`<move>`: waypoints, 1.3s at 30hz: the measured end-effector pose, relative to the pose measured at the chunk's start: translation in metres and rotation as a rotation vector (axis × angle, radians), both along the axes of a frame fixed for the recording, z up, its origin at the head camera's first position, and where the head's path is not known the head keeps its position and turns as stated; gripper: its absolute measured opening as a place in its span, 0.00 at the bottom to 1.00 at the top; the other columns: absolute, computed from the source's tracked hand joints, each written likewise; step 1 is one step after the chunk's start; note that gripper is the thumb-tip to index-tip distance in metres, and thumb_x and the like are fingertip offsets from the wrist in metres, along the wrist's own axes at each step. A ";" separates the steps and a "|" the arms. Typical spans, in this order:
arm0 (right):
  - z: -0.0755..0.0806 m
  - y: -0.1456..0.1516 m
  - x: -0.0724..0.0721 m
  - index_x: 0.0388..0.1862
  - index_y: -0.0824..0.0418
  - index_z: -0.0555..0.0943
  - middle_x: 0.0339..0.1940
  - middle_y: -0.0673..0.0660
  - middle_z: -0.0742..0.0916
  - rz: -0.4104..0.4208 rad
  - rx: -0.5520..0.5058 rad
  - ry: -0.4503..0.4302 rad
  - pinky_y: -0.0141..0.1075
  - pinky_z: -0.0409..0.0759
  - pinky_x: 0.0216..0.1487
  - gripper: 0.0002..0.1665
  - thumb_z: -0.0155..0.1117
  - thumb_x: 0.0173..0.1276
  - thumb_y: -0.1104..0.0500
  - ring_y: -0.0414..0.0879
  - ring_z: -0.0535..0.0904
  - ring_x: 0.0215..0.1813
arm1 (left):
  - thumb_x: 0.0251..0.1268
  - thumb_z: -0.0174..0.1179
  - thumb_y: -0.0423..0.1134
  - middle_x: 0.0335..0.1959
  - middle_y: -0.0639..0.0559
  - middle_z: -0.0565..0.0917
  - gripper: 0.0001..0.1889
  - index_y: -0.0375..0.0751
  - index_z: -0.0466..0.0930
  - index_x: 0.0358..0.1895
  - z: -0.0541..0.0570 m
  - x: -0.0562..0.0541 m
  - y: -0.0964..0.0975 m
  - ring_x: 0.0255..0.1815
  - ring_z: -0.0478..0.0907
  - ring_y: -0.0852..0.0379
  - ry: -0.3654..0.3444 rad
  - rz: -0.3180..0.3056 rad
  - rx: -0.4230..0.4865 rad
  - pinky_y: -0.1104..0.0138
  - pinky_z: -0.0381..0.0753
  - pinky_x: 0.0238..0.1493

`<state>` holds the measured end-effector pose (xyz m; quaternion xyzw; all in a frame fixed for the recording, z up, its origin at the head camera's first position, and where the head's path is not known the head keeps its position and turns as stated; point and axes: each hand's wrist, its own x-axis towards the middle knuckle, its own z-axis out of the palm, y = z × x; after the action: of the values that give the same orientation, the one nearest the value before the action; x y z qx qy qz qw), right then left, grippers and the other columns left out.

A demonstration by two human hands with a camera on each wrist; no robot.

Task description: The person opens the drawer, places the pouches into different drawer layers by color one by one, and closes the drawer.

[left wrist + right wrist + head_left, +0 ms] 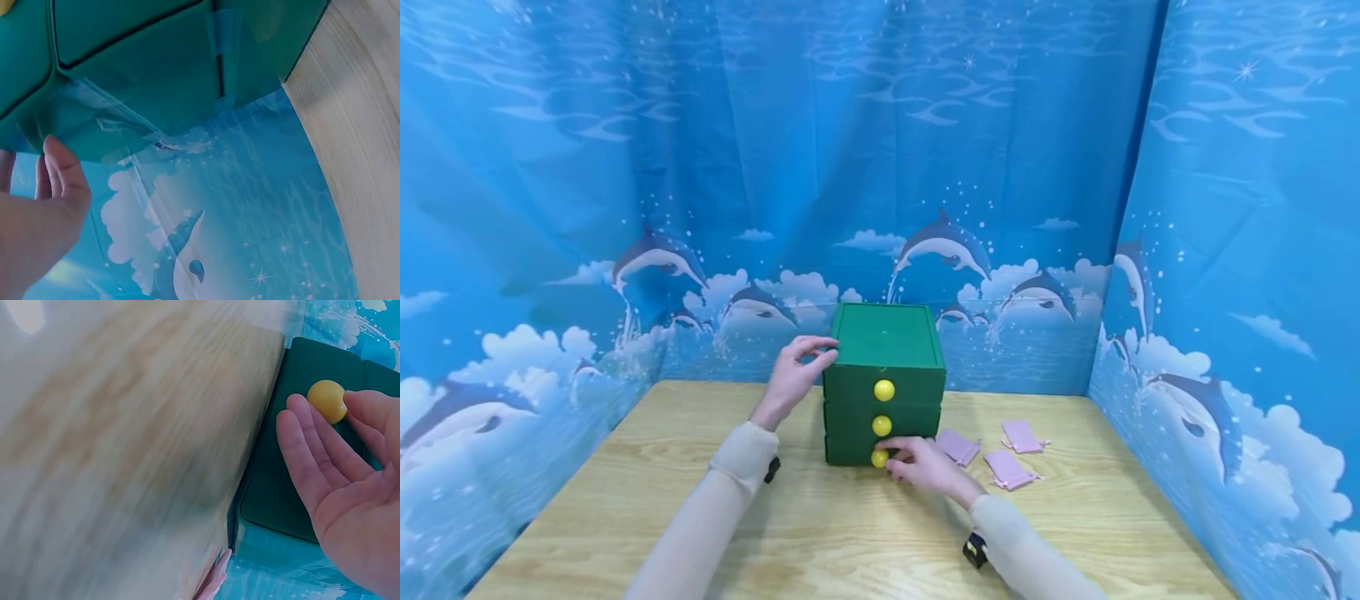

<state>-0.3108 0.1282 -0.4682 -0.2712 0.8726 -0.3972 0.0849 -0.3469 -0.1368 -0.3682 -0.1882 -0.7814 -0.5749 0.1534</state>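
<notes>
A green cabinet (891,335) with three stacked drawers stands on the table, its front facing me. Each drawer carries a round yellow knob, and all three look closed. At the bottom knob (878,458), my right hand (925,467) pinches with fingers on either side of the yellow ball (326,401). My left hand (796,371) rests its fingertips on the cabinet's top left edge. In the left wrist view, the thumb and fingers of that hand (47,219) are at the cabinet's edge, partly hidden behind it.
Three pink drawstring pouches lie right of the cabinet: one near its corner (958,447), a back one (1022,437) and a front one (1009,470). The wooden table (820,533) meets a blue dolphin-print curtain (760,167) behind and at the sides.
</notes>
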 end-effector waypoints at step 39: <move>0.001 -0.007 0.019 0.53 0.56 0.85 0.33 0.52 0.91 0.033 0.075 0.113 0.26 0.81 0.32 0.14 0.64 0.69 0.60 0.40 0.87 0.34 | 0.70 0.58 0.56 0.75 0.54 0.65 0.21 0.53 0.80 0.60 -0.004 -0.004 -0.002 0.74 0.63 0.49 -0.136 -0.116 0.054 0.46 0.62 0.73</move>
<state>-0.2916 0.1210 -0.4668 -0.3039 0.8857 -0.3469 0.0521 -0.3505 -0.1387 -0.3726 -0.1893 -0.7621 -0.6151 0.0716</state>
